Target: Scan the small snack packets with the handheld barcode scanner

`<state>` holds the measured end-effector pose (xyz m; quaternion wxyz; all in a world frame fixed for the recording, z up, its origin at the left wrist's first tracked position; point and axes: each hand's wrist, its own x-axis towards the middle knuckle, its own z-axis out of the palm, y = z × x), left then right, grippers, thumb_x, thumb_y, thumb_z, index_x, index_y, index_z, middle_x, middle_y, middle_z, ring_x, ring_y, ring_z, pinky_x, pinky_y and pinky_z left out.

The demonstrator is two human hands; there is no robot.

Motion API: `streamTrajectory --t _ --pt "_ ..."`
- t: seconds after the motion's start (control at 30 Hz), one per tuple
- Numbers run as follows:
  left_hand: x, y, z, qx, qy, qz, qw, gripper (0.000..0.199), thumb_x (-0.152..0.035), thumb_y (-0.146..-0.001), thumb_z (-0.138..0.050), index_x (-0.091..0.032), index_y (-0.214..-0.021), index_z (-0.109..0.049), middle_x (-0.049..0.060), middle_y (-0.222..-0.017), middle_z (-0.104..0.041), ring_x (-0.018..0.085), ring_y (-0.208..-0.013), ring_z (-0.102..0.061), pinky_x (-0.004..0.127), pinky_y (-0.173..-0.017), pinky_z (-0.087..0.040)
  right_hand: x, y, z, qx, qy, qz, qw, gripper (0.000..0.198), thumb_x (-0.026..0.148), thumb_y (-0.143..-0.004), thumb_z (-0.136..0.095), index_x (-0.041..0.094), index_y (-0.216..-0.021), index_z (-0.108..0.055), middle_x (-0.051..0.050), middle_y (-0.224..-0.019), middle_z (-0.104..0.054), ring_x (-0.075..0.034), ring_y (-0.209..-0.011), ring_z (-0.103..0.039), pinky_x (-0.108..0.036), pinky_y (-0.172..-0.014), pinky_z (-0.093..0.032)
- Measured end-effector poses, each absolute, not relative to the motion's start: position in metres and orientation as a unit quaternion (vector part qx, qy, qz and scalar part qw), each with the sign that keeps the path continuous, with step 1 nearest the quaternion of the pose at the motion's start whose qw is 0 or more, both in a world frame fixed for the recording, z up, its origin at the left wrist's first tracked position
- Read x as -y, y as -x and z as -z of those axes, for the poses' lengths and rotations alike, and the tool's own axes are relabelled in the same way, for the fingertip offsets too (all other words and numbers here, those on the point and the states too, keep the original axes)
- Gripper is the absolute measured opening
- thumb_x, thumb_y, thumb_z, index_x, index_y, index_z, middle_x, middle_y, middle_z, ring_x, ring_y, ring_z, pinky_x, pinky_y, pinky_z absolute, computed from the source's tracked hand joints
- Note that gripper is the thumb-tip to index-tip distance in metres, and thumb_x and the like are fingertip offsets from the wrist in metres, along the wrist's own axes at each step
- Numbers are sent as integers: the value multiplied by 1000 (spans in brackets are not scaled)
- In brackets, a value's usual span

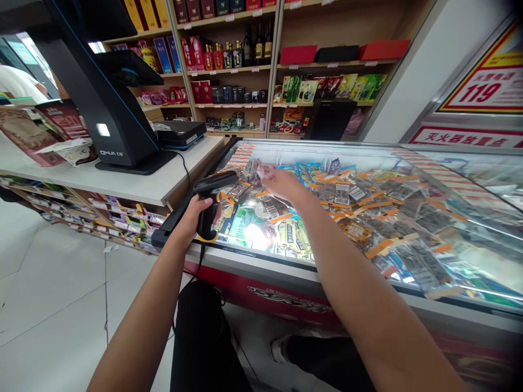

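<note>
My left hand [196, 215] is wrapped round the handle of a black and orange barcode scanner [207, 218], whose head points right over the chest freezer's near left corner. A cable hangs from the scanner's base. Farther right, my right hand [280, 182] reaches over the glass top, its fingers drawn together around something small, pale and shiny that I cannot make out. Below and beside it, many clear snack packets with orange edges [339, 193] are spread in a loose pile. Blue packets [308, 173] lie just behind this hand.
The chest freezer [261, 256] has a red front right before my legs. To the left stands a white counter [163, 177] with a black checkout terminal [118, 120] and a paper bag [28, 136]. Shelves of boxes and bottles [259, 46] line the back. Another person [18, 84] is at far left.
</note>
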<state>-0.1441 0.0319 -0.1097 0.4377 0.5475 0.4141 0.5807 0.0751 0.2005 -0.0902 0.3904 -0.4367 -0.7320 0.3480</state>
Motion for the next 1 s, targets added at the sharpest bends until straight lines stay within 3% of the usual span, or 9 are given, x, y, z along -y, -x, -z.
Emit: streamTrajectory --t 0.1,0.17,0.27,0.37,0.53,0.73,0.8,1.0 --pt "-34 146 108 -395 -522 -632 414 30 -49 -83 -54 -19 -81 -58 -1 -50 -52 12 -46 -43 26 -48 -35 -189 -68 98 788 520 -110 311 21 28 -73 -83 19 -80 -66 -21 -100 -67 -45 -119 -54 -60 -99 -38" --pt "-36 147 107 -383 -505 -651 417 31 -50 -82 -54 -19 -86 -58 -2 -49 -52 12 -46 -44 25 -48 -36 -171 -52 102 831 466 -46 301 21 32 -83 -76 17 -96 -70 -23 -121 -64 -46 -129 -47 -62 -104 -34" --pt "-36 148 107 -377 -497 -657 423 30 -49 -83 -54 -20 -83 -56 -2 -49 -52 12 -44 -43 24 -46 -35 -140 -19 108 869 402 -117 262 38 55 -96 -56 19 -95 -70 -20 -104 -69 -40 -114 -58 -54 -96 -43" --pt "-37 148 107 -383 -499 -654 420 31 -50 -83 -54 -19 -78 -55 -1 -49 -53 12 -44 -44 25 -45 -35 -121 3 112 855 436 -125 250 51 67 -90 -58 18 -97 -68 -23 -102 -69 -43 -116 -57 -54 -97 -42" --pt "-37 147 107 -384 -500 -645 432 32 -51 -83 -54 -19 -75 -55 -1 -49 -51 12 -43 -42 25 -44 -35 -130 5 122 842 441 -204 234 34 50 -82 -77 21 -93 -63 -16 -103 -71 -37 -107 -63 -48 -90 -47" --pt "-31 147 109 -402 -513 -631 421 31 -51 -83 -55 -20 -78 -57 -1 -50 -51 13 -44 -44 26 -45 -36 -160 -11 113 726 398 -409 385 21 28 -78 -76 22 -89 -60 -4 -86 -65 -23 -81 -63 -36 -76 -48" --pt "-29 146 112 -417 -527 -610 421 33 -51 -85 -54 -19 -77 -58 0 -51 -52 13 -44 -44 26 -45 -36 -164 -20 103 703 380 -407 441 11 24 -82 -66 22 -92 -62 -1 -80 -61 -20 -74 -59 -34 -71 -47" --pt "-29 149 123 -414 -551 -553 468 52 -65 -89 -44 -18 -77 -61 3 -51 -56 15 -44 -49 28 -43 -39 -161 -38 84 708 351 -330 517 15 19 -83 -56 20 -94 -67 0 -76 -59 -18 -70 -55 -32 -69 -42"
